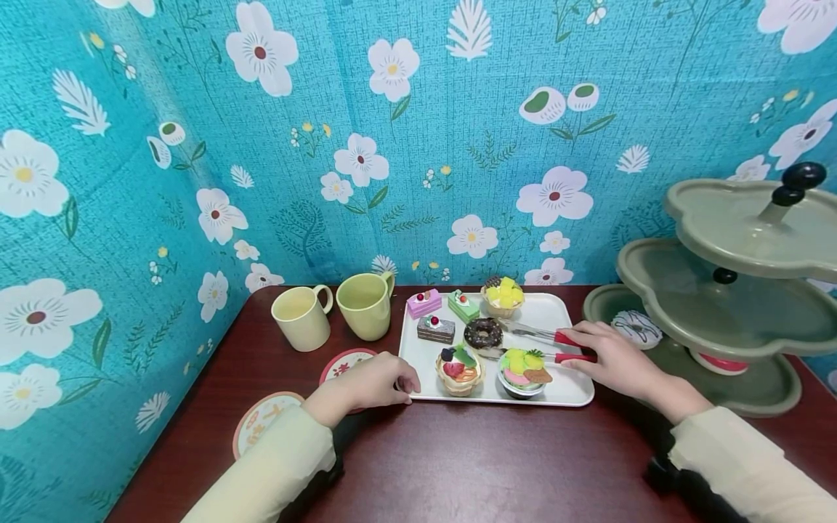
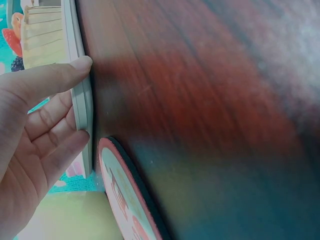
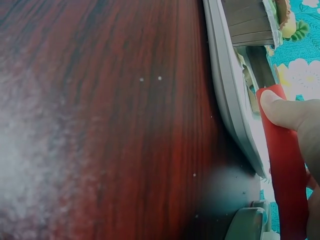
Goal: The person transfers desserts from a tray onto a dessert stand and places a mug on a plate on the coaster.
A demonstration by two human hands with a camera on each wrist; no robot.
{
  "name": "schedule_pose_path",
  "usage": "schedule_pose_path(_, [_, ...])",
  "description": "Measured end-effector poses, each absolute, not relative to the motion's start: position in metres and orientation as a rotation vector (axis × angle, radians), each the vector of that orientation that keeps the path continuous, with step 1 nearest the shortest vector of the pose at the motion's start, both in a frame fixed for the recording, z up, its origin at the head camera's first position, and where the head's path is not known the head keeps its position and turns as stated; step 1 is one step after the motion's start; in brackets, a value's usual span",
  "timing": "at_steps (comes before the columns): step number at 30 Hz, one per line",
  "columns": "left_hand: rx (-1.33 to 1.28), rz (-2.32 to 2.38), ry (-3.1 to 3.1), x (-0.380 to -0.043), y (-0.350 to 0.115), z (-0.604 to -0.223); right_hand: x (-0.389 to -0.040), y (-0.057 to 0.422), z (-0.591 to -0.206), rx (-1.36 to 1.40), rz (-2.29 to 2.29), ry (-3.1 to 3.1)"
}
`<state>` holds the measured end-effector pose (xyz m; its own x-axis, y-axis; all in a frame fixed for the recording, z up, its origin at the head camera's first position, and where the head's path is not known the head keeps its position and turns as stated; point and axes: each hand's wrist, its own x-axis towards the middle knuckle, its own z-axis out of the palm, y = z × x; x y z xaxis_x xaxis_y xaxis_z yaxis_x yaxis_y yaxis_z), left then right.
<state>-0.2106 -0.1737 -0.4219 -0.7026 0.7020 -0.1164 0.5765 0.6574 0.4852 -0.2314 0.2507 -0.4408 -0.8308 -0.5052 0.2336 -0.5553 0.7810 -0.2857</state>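
My right hand (image 1: 617,361) grips red-handled metal tongs (image 1: 566,357). Their two arms reach left, with the tips at either side of a chocolate doughnut (image 1: 472,334) on the white tray (image 1: 574,388). In the right wrist view my thumb presses a red handle (image 3: 284,170). My left hand (image 1: 379,379) pinches the tray's front left corner, thumb and fingers on its rim (image 2: 82,107). Around the doughnut sit pink (image 1: 425,303), green (image 1: 463,308) and chocolate (image 1: 436,330) cake slices, a fruit tart (image 1: 460,373), a yellow-topped tart (image 1: 502,296) and a fruit-topped cup dessert (image 1: 523,374).
A tiered green stand (image 1: 732,298) rises at the right, a white iced doughnut (image 1: 634,328) on its lowest plate. Left of the tray are a cream mug (image 1: 301,323) and a green mug (image 1: 366,309). Two round coasters, one red-rimmed (image 1: 340,365) and one orange-rimmed (image 1: 264,420), lie nearer.
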Motion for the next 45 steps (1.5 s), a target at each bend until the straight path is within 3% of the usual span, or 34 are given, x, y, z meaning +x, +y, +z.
schedule_pose_path(45, [0.976, 0.596, 2.586, -0.213, -0.174, -0.425, -0.19, 0.299, -0.449, 0.573, 0.533, -2.778])
